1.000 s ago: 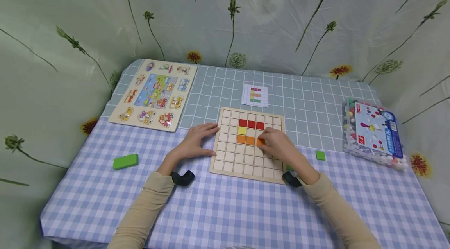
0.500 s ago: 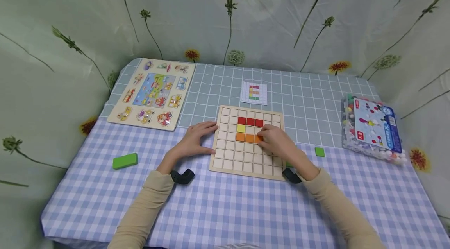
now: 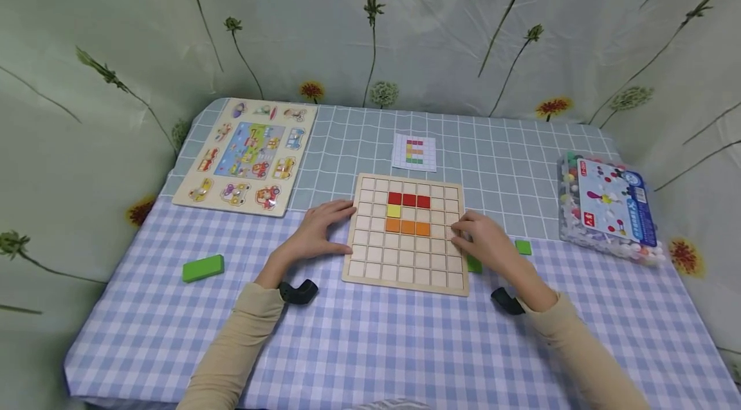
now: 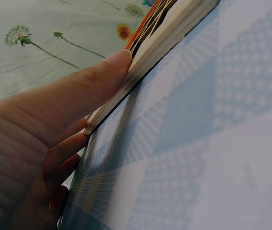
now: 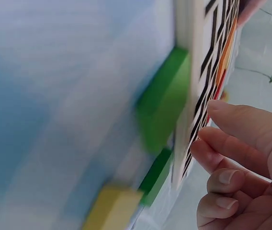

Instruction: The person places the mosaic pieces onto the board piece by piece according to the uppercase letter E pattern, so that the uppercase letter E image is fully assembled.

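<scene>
"Near the centre of the blue-and-white checked tablecloth (image 3: 376,345), what do you have?"

"I have a square, pale wooden grid board (image 3: 405,286). Its cells hold three red square tiles (image 3: 408,199) in a row, one yellow square tile (image 3: 393,211) beneath the leftmost, and three orange square tiles (image 3: 408,228) in the row below that."

"And the fingers?"

"On my feed the left hand (image 3: 315,233) has its thumb and fingers apart, touching the board's left edge. The right hand (image 3: 483,242) is at the right edge, thumb and forefinger apart, nothing visible between them; its last fingers are curled in."

"How would you do this step well?"

"I'd brace the board lightly from the left so it can't skid, pinch a tile by opposite sides, and settle it flat in one cell, checking colours against the white paper pattern card (image 3: 415,152) beyond. One green block (image 5: 172,103) lies right beside the board; I can't tell if they touch."

"Containers?"

"Far right, a clear plastic box (image 3: 613,197) holding small coloured balls (image 3: 570,178). I can't tell whether it's latched."
</scene>
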A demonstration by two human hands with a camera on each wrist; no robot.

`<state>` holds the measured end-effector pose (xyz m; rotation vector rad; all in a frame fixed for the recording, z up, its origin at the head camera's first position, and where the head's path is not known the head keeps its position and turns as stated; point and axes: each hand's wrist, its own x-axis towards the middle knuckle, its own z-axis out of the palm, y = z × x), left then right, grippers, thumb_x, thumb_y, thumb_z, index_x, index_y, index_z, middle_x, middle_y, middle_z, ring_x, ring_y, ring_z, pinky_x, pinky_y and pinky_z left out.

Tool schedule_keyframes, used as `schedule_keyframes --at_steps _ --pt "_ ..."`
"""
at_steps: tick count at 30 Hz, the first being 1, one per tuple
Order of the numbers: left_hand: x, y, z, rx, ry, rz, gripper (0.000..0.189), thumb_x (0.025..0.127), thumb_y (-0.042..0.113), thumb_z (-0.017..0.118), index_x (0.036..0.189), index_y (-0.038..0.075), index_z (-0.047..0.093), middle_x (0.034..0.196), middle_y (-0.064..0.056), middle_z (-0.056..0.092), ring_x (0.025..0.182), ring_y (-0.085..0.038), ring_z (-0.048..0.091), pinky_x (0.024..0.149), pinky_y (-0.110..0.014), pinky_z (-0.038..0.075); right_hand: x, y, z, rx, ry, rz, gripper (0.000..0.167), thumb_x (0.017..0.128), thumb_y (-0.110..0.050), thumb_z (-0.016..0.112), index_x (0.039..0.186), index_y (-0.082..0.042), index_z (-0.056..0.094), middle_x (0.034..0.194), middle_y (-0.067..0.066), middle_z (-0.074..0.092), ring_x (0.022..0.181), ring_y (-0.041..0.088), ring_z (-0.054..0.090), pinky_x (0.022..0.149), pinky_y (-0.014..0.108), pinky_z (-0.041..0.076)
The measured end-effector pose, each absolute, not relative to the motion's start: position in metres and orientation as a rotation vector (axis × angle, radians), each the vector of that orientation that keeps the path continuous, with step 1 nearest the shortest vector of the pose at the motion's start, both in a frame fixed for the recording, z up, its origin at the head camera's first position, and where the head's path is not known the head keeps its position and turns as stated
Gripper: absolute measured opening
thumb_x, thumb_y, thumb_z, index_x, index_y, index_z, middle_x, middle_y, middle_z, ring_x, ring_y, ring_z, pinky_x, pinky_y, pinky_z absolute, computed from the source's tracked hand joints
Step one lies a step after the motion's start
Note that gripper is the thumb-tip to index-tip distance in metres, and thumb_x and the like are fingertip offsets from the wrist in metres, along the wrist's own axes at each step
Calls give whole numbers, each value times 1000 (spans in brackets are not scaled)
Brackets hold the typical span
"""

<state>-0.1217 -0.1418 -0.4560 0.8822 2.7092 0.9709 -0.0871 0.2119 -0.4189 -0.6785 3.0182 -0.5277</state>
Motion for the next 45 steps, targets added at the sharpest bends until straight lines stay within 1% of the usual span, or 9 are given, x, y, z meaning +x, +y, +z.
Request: schedule_keyframes --at_steps 5,8,12,15,21,28,39,45 --pt "-121 -142 -457 886 2712 975 82 68 35 82 139 11 47 147 -11 42 138 -33 33 103 -56 25 -75 231 -418 -643 3058 -536 20 79 -10 72 96 1 72 92 13 65 79 25 64 69 37 52" --pt "-121 -142 -457 876 2707 977 82 68 35 82 139 11 47 148 -11 41 139 -33 33 103 -56 25 -68 242 -415 -587 3056 -524 23 81 -10 71 99 3 71 94 14 65 81 28 64 71 40 52" --pt "-121 -141 -456 874 2711 966 82 69 35 81 139 11 46 148 -11 41 139 -33 33 103 -56 25 -60 254 -411 -515 3058 -503 24 81 -10 70 99 5 70 93 15 65 83 29 63 72 42 51" --pt "-121 -142 -456 878 2720 954 82 68 35 82 139 10 47 147 -12 42 138 -34 34 102 -56 25 -56 262 -409 -484 3066 -480 25 80 -10 71 99 6 70 92 16 65 82 30 63 72 43 51" --pt "-121 -141 -455 872 2709 965 82 68 35 81 139 10 47 147 -12 42 139 -33 33 103 -57 25 -50 271 -409 -406 3058 -484 28 80 -10 71 103 6 69 94 17 65 84 29 62 72 43 50" --pt "-122 -141 -455 865 2703 958 82 69 34 81 139 10 46 148 -11 41 139 -32 33 103 -56 25 -47 274 -410 -440 3067 -517 27 79 -9 73 101 4 70 94 16 66 84 29 63 71 43 50" --pt "-122 -141 -454 877 2700 959 82 69 34 81 139 9 46 148 -12 41 139 -33 32 104 -57 25 -43 277 -412 -505 3022 -557 28 77 -10 74 102 2 70 97 15 67 89 31 65 76 44 51" --pt "-122 -141 -454 868 2704 964 82 68 34 82 139 10 47 148 -12 41 139 -33 33 103 -57 25 -42 277 -414 -572 2999 -559 26 76 -10 75 100 -1 71 96 12 68 87 28 65 74 41 52"
